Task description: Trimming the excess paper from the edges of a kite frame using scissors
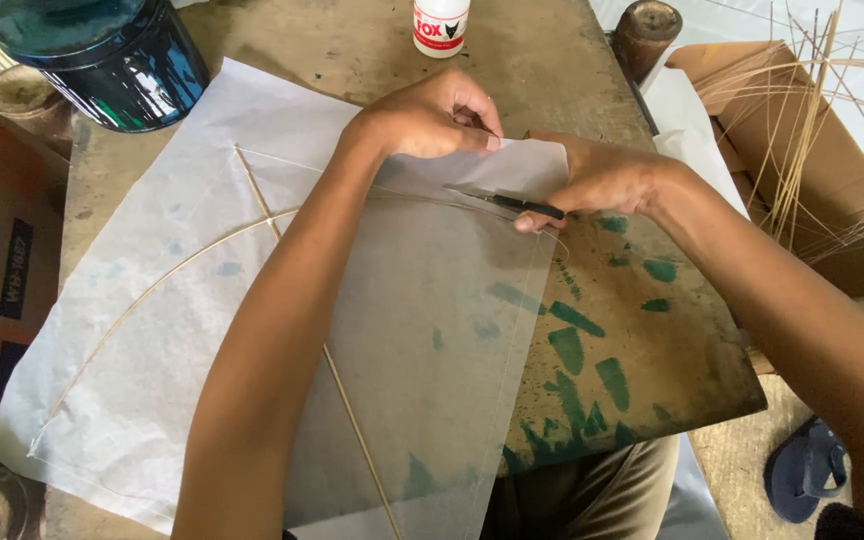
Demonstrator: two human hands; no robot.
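The left hand [430, 118] is pressing down on the far edge of a thin translucent paper sheet [422, 340], its fingers curled and pinching the folded paper edge near the top of the sheet; the right hand [597, 180] is lying just beside it, closed around a slim black-handled tool [512, 203] whose tip is pointing left across the paper; whether it is a blade or a pen is too small to tell. The sheet is lying flat on the worn desk [642, 330], covering most of its left and middle, while its right edge is running down beside green paint marks [577, 345] on the bare surface. Under the paper a straight thin stick [352, 420] is running from the upper left toward the near edge, and a curved thin stick [152, 290] is bowing across it to the left; both are showing through the sheet.

At the far edge of the desk a white glue bottle [440, 25] is standing upright, well apart from the hands; a dark blue tin [102, 60] is sitting at the far left corner. To the right, beyond the desk, a cardboard box [802, 160] is holding a bundle of thin sticks [802, 130]; a blue sandal [802, 470] is lying on the floor below.
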